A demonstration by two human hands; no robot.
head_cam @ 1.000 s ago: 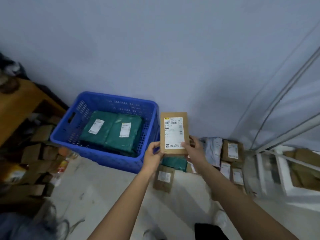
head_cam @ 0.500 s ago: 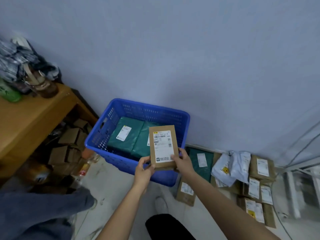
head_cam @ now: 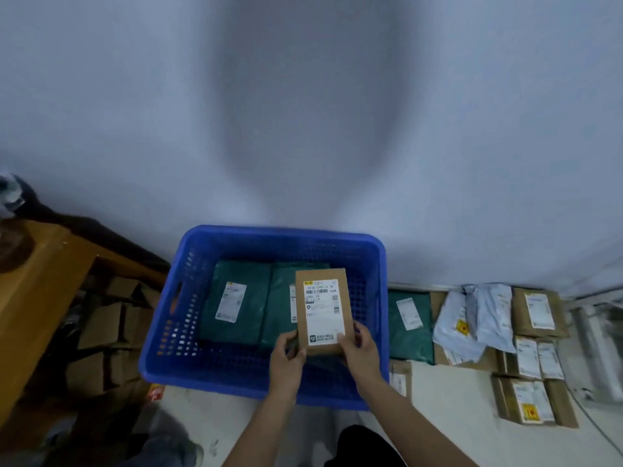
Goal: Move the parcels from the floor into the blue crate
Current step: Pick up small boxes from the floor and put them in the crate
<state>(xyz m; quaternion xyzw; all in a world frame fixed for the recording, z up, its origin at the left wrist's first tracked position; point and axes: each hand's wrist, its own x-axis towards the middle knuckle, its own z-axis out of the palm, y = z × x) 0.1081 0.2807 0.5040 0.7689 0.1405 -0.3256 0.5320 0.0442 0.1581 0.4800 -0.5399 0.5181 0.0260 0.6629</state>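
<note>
1 blue crate (head_cam: 168,362) stands on the floor (head_cam: 448,396) against the wall. Inside it lie 2 green parcels (head_cam: 236,301) side by side, each with a white label. Above the crate's right half, 1 brown cardboard parcel (head_cam: 322,310) is held upright, label facing the camera.

The left hand (head_cam: 286,358) grips the parcel's lower left corner, thumb on the front face and fingers curled behind. The right hand (head_cam: 359,348) grips the lower right corner, thumb pressed on the label and fingers wrapped round the edge. Both hands are closed narrowly about the parcel.

On the floor right of the crate lie more parcels: 1 green floor parcel (head_cam: 409,325) just beside the crate wall, 2 white plastic mailers (head_cam: 472,321) overlapping each other, and several brown cardboard parcels (head_cam: 536,315) with white labels; their exact count is hard to tell where they overlap. 1 small brown parcel (head_cam: 401,380) lies by the crate's near right corner.

At left stands 1 wooden counter (head_cam: 37,298), with brown cartons (head_cam: 104,325) stacked under it.
</note>
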